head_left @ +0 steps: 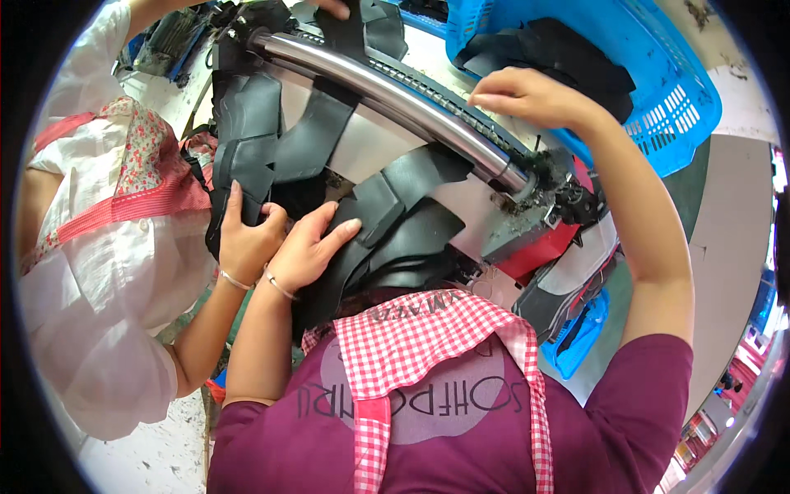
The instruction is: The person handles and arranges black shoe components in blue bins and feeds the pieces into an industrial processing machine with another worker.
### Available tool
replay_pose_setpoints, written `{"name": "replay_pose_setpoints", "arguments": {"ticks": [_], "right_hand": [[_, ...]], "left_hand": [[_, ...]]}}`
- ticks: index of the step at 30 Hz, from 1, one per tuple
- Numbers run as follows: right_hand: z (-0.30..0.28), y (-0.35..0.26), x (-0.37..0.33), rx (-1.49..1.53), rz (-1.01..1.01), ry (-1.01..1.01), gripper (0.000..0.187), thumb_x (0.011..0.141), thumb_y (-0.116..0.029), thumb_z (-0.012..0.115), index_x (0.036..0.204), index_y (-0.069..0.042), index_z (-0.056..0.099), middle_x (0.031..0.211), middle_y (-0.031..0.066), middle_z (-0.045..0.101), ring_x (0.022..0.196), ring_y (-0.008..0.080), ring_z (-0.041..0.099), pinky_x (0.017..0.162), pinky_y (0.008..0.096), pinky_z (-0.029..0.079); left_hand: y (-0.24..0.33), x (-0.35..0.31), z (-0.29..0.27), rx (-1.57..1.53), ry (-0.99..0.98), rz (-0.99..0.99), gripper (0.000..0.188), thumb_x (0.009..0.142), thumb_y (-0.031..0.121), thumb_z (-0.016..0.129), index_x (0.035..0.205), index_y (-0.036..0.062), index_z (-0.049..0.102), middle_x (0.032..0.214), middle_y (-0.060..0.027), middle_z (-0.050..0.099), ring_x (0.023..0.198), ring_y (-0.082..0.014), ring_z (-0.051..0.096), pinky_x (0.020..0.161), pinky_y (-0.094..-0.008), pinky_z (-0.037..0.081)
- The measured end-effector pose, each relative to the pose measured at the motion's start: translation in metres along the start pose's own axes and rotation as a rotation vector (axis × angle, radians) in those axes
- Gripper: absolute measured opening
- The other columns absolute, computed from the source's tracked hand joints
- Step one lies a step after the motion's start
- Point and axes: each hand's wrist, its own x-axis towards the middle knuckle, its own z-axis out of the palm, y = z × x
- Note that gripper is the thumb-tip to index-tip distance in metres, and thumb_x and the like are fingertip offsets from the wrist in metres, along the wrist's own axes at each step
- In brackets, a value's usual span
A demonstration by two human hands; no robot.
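Observation:
My left hand (306,252) holds a stack of flexible black sheet pieces (387,198), which look like leather, with thumb and fingertips on the top piece. Their far end reaches up to a shiny metal roller (370,86) on a machine. More overlapping black pieces (420,245) fan out beside my left hand, close to my body. Over the roller's right half, my right hand (527,97) hovers with loosely bent fingers apart from the roller; I see nothing in it. A ridged rod runs along the roller's far side.
At left, a co-worker in a white shirt has a hand (248,240) on other black pieces (247,136) lying at the machine. A blue basket (568,33) holding black pieces stands far right. Dark scraps coat the machine's right end (535,206).

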Motion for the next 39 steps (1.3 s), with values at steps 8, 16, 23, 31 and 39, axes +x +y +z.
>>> {"name": "replay_pose_setpoints", "arguments": {"ticks": [8,16,23,31,39], "right_hand": [[-0.027,0.03,0.015,0.151,-0.112,0.128,0.03,0.085,-0.023,0.067,0.105,-0.005,0.054,0.098,0.0033,0.054,0.096,0.0121,0.049,0.086,0.0278,0.042],[-0.109,-0.019,-0.035,0.052,0.112,0.489,0.013,0.085,-0.005,0.067,0.089,-0.007,0.055,0.08,-0.003,0.053,0.078,0.0064,0.051,0.07,0.023,0.042],[-0.008,0.012,0.022,-0.668,-0.166,0.137,0.022,0.085,-0.013,0.054,0.102,-0.008,0.067,0.103,0.0112,0.064,0.106,0.0309,0.056,0.091,0.0409,0.048],[-0.035,0.039,0.004,0.01,-0.032,0.377,0.025,0.085,-0.023,0.068,0.095,-0.002,0.057,0.087,0.0028,0.055,0.085,0.0125,0.051,0.078,0.0291,0.043],[-0.108,-0.029,-0.047,0.275,0.011,0.773,0.014,0.087,0.0,0.06,0.099,-0.004,0.054,0.089,-0.0011,0.056,0.085,0.0076,0.053,0.075,0.0224,0.044]], "left_hand": [[0.026,-0.029,-0.022,-0.08,-0.446,0.122,0.053,0.08,0.004,0.061,0.127,-0.0027,0.039,0.119,-0.0136,0.053,0.113,-0.0213,0.053,0.097,-0.0324,0.041],[0.035,-0.027,-0.015,0.032,-0.188,0.109,0.03,0.092,0.015,0.063,0.113,-0.0015,0.05,0.096,-0.0118,0.061,0.09,-0.0185,0.059,0.082,-0.032,0.046],[0.021,0.012,-0.013,0.34,0.007,-0.018,0.032,0.089,0.028,0.069,0.091,0.0007,0.052,0.073,-0.0033,0.047,0.071,-0.0102,0.044,0.061,-0.0301,0.039],[0.04,-0.037,-0.029,-0.224,-0.46,0.094,0.061,0.076,0.002,0.068,0.13,-0.0016,0.039,0.12,-0.0092,0.051,0.118,-0.0174,0.047,0.104,-0.0314,0.034],[0.042,-0.025,-0.02,-0.104,-0.26,0.005,0.031,0.088,0.007,0.064,0.115,-0.0005,0.051,0.099,-0.0067,0.058,0.096,-0.0152,0.056,0.087,-0.0291,0.044]]}}
